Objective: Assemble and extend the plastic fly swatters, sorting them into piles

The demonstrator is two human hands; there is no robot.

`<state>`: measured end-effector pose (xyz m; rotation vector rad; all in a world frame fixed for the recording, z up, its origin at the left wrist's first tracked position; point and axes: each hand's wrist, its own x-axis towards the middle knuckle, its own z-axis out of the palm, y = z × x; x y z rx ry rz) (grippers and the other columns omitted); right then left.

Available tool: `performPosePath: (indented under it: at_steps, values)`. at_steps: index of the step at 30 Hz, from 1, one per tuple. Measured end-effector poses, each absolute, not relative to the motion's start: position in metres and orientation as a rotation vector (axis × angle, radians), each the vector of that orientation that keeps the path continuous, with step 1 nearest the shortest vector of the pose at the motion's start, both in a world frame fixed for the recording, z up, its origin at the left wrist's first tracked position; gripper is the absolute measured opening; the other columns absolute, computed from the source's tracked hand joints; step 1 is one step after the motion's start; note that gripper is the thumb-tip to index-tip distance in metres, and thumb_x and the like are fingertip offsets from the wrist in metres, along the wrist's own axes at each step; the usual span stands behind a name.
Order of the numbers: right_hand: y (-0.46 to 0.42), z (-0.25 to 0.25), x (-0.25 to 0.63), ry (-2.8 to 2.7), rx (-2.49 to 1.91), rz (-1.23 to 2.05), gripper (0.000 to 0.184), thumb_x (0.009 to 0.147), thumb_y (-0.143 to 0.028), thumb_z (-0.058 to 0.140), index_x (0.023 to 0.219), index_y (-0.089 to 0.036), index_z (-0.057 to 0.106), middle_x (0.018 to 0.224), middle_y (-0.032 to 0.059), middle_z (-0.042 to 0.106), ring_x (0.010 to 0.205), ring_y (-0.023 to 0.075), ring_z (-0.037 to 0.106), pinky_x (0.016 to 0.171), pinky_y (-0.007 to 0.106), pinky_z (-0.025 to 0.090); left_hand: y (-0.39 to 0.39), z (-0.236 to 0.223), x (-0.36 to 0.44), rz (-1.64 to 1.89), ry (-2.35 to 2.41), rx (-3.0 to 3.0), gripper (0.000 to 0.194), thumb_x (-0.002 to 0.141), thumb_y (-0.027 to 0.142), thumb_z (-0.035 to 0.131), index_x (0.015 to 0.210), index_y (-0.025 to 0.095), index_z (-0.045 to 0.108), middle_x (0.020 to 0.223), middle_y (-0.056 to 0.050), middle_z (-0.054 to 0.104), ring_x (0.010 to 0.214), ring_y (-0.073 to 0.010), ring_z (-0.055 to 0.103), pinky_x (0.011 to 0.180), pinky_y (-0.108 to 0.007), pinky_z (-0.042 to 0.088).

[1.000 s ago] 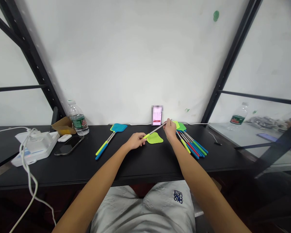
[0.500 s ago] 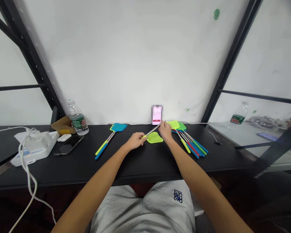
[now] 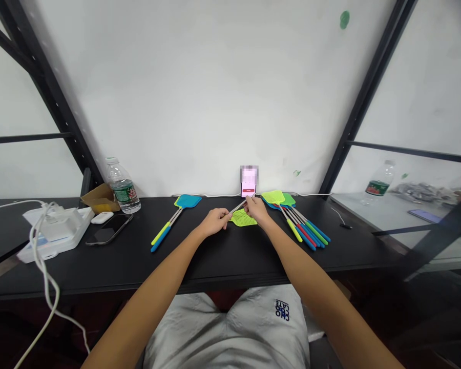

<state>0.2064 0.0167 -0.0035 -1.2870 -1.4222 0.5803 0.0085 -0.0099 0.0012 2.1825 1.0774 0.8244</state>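
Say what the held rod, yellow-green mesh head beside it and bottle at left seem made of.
Rod: probably polished metal, by its silvery shine. Mesh head: likely matte plastic or rubber, evenly coloured without glare. Bottle: apparently clear, glossy plastic, see-through with highlights.

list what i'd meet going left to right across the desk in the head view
White block with cables, water bottle, pair of fly swatters, left hand, yellow-green mesh head, right hand, bundle of swatters, small black plug.
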Motion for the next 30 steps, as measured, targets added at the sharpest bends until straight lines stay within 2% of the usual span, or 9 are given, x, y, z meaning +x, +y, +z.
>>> performPosePath:
  at_steps: [3,6,8,11,14,17,20,23,30]
  values:
    - [0.011,0.001,0.202,-1.396,-1.278,0.858,0.037,0.091,-0.044,0.044,0.068,-0.017,0.055,0.05,0.0009,0.054,0.038,0.0093,0.042,0.04,0.021,0.032,-0.009,0.001,0.008,0.815,1.088,2.196,0.04,0.087,0.052,0.046,0.071,0.018,0.057,0.053,0.002,0.059,0.047,-0.0099,0.046,0.052,-0.022,0.035]
    - [0.006,0.005,0.2,-1.417,-1.295,0.942,0.036,0.092,-0.042,0.043,0.071,-0.017,0.056,0.055,0.0011,0.055,0.039,0.0086,0.043,0.042,0.021,0.033,-0.009,0.001,0.009,0.825,1.105,2.207,0.039,0.088,0.051,0.045,0.07,0.018,0.057,0.052,0.002,0.059,0.047,-0.0102,0.047,0.053,-0.022,0.035]
    - [0.005,0.007,0.202,-1.475,-1.362,0.819,0.038,0.093,-0.044,0.043,0.072,-0.016,0.058,0.062,0.0037,0.06,0.048,0.0108,0.051,0.048,0.022,0.038,-0.008,0.001,0.009,0.844,1.124,2.207,0.038,0.088,0.05,0.045,0.071,0.019,0.058,0.052,0.002,0.059,0.048,-0.0108,0.048,0.054,-0.023,0.036]
    - [0.002,0.01,0.205,-1.599,-1.517,0.481,0.047,0.092,-0.054,0.039,0.073,-0.017,0.062,0.077,0.0089,0.066,0.072,0.0177,0.061,0.067,0.025,0.044,-0.006,0.0,0.008,0.914,1.216,2.183,0.036,0.088,0.047,0.044,0.071,0.019,0.058,0.055,0.002,0.061,0.053,-0.0123,0.053,0.057,-0.024,0.038]
    - [-0.002,0.011,0.205,-1.678,-1.733,0.25,0.057,0.091,-0.063,0.035,0.086,-0.014,0.066,0.097,0.0162,0.067,0.097,0.0257,0.06,0.083,0.032,0.043,-0.004,0.0,0.006,0.986,1.359,2.155,0.033,0.088,0.044,0.044,0.07,0.019,0.056,0.059,0.0,0.063,0.059,-0.0138,0.057,0.06,-0.025,0.038]
    - [-0.006,0.007,0.197,-1.696,-1.97,0.13,0.072,0.082,-0.072,0.042,0.106,-0.008,0.065,0.116,0.0238,0.059,0.112,0.0346,0.052,0.092,0.041,0.04,-0.001,-0.001,0.004,0.991,1.472,2.152,0.03,0.088,0.041,0.045,0.07,0.019,0.054,0.063,-0.001,0.064,0.061,-0.0147,0.057,0.06,-0.026,0.037]
    - [-0.008,0.002,0.186,-1.724,-2.089,0.024,0.085,0.073,-0.076,0.051,0.117,-0.004,0.061,0.121,0.027,0.054,0.117,0.0394,0.047,0.096,0.048,0.038,0.001,-0.003,0.004,0.972,1.559,2.196,0.029,0.088,0.04,0.046,0.07,0.02,0.054,0.067,-0.002,0.064,0.064,-0.0154,0.056,0.059,-0.026,0.034]
    - [-0.008,0.001,0.177,-1.731,-2.154,-0.014,0.093,0.066,-0.077,0.059,0.12,-0.002,0.059,0.123,0.0283,0.052,0.118,0.0397,0.046,0.097,0.048,0.037,0.002,-0.004,0.004,0.948,1.634,2.252,0.027,0.088,0.04,0.046,0.071,0.02,0.054,0.069,-0.003,0.062,0.066,-0.0161,0.055,0.058,-0.026,0.032]
    - [-0.002,0.015,0.18,-1.736,-2.278,0.264,0.107,0.051,-0.073,0.074,0.129,-0.004,0.054,0.127,0.0275,0.053,0.119,0.0387,0.051,0.095,0.045,0.042,-0.001,-0.002,0.004,0.854,1.678,2.334,0.025,0.089,0.038,0.046,0.075,0.021,0.056,0.072,-0.003,0.062,0.069,-0.0167,0.055,0.058,-0.026,0.029]
